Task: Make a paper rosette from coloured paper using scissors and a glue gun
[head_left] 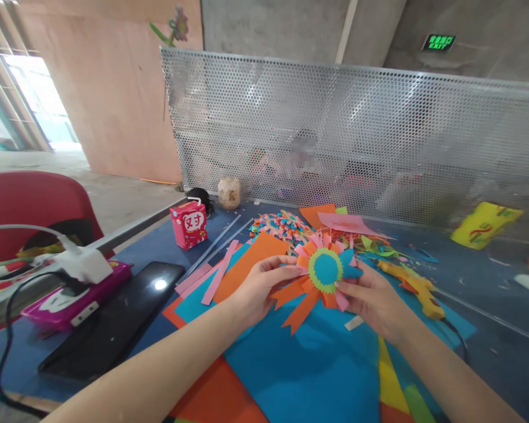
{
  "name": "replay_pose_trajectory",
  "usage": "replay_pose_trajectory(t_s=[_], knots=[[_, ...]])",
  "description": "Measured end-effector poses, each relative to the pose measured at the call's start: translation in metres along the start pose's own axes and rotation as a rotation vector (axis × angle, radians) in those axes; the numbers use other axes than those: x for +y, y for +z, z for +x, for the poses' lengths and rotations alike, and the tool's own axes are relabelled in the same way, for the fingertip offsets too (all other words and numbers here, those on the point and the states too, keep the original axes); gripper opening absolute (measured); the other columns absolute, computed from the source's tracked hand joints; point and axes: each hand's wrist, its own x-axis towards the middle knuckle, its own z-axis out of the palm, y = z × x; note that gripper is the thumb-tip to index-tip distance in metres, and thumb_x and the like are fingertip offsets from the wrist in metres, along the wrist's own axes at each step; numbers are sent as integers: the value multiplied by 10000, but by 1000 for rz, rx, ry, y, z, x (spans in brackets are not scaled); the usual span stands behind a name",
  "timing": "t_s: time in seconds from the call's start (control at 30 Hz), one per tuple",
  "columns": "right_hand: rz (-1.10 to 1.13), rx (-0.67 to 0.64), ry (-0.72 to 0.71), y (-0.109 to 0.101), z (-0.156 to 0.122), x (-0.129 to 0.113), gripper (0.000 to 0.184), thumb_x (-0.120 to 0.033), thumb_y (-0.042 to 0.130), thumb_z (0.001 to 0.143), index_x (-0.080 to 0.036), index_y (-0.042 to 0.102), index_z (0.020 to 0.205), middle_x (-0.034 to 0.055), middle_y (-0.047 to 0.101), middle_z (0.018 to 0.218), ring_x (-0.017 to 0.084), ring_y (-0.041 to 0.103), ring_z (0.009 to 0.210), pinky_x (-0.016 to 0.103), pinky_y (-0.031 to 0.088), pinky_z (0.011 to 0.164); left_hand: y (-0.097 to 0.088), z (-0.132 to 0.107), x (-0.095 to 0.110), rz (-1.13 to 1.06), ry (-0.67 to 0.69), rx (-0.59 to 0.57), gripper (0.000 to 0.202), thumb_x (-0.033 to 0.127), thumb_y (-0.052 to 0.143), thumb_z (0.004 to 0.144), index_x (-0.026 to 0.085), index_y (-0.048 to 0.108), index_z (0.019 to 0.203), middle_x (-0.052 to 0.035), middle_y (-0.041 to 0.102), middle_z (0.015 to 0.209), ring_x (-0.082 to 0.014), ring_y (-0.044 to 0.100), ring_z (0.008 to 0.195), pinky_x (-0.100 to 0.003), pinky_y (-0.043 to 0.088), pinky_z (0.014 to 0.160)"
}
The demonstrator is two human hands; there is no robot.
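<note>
A paper flower [324, 271] with orange and pink petals, a green scalloped ring and a blue round centre is held up over the table between both my hands. My left hand [258, 288] pinches its left edge with fingers closed on the petals. My right hand [372, 299] grips its lower right edge. Under them lie large sheets of blue paper [317, 364] and orange paper [247, 264]. Pink paper strips [218, 273] lie to the left of my left hand.
A yellow glue gun [417, 288] lies right of my right hand. A finished multicoloured paper flower [280, 226] and scraps sit behind. A red drink carton [188, 225], black phone [114, 320], pink box with white plug [74, 282], perforated metal screen [357, 135] and red chair [30, 205] surround the table.
</note>
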Motion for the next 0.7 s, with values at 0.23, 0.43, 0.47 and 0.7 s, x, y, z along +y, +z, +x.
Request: replay_pose_trajectory(t_s=[0.23,0.43,0.47,0.7], knots=[[-22,-3,-5,0,1,1,343,-234,736,618,-192,493,857,-61,564,528,72,507,427,189,401,440,0,1,1,-19,12,3,122,169,713,554,184,636,648,-10,686,694,-167,647,836,-203,458,749],[-34,-3,-19,-2,0,3,354,-240,729,634,-205,479,883,-62,573,546,79,509,435,201,413,450,-2,4,-2,-46,34,-16,153,166,723,570,194,652,702,-9,690,721,-152,649,799,-200,470,709],[-35,2,-18,-2,0,2,358,-243,734,629,-207,481,880,-63,572,544,80,509,435,203,413,452,-2,4,-2,-50,32,-19,160,165,722,573,195,655,716,-11,691,727,-153,649,797,-201,472,698],[-36,60,-9,0,1,3,468,-254,762,594,-212,486,970,-48,599,650,66,511,461,192,416,461,-1,1,1,-4,11,15,141,145,697,586,178,648,714,-25,691,730,-176,643,843,-221,464,739]])
